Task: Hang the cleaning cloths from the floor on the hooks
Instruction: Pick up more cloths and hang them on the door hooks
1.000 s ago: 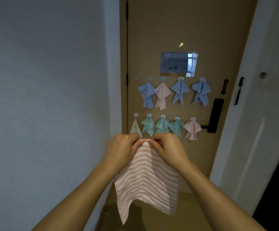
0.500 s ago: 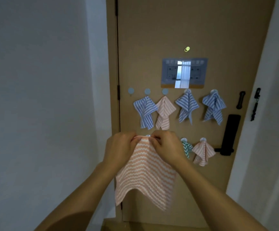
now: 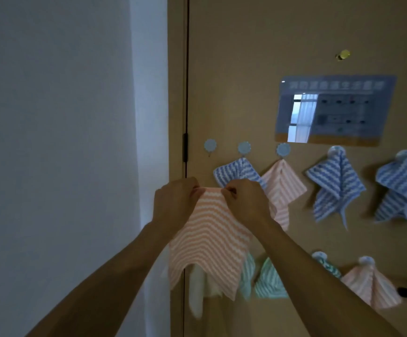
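Hands (image 3: 212, 203) pinching pink cloth (image 3: 209, 242), hook (image 3: 210, 145) seemingly bare

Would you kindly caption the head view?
Both hands pinch a pink striped cloth below the empty hook.

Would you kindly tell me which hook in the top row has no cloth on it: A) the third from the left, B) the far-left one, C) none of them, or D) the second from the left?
B: the far-left hook is bare, while the blue cloth and pink cloth hang from the next two.
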Demonstrator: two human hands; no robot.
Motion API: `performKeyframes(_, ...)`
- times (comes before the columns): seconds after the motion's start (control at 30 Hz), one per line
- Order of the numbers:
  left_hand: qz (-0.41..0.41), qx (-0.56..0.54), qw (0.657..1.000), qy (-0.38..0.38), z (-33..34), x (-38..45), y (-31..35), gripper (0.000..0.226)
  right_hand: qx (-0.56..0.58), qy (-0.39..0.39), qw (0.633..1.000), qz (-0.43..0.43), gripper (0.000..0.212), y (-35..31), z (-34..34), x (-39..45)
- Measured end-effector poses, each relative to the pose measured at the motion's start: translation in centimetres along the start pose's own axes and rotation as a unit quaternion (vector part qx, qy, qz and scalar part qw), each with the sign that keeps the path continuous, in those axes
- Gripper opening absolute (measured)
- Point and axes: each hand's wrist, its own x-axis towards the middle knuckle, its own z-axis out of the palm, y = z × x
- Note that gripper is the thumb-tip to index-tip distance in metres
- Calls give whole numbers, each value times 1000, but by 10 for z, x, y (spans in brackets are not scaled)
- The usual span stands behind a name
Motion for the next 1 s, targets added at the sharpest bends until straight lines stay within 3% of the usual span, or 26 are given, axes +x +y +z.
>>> performKeyframes(0.17,-23,39,999,2,58,83,-27,27,-54,-3,999,-9,32,38,38,99)
performKeyframes(0.47,-52,22,996,65,127,190,-50,16,-203,66,977,-13,23,63,68,216)
performKeyframes(0.63,-65,30,995,66,149,206,-57,15,-300,86,950,-24,12,62,76,231)
performKeyframes(0.73,-69,25,995,67,157,205,-62,14,-302,98,948,-39,20,64,89,234)
performKeyframes(0.83,-68,23,994,76,163,196,-67,14,-276,39,959,-46,23,62,100,226)
performKeyframes(1.0,-66,5,996,58,172,173,-73,20,-255,26,964,-74,26,69,117,212)
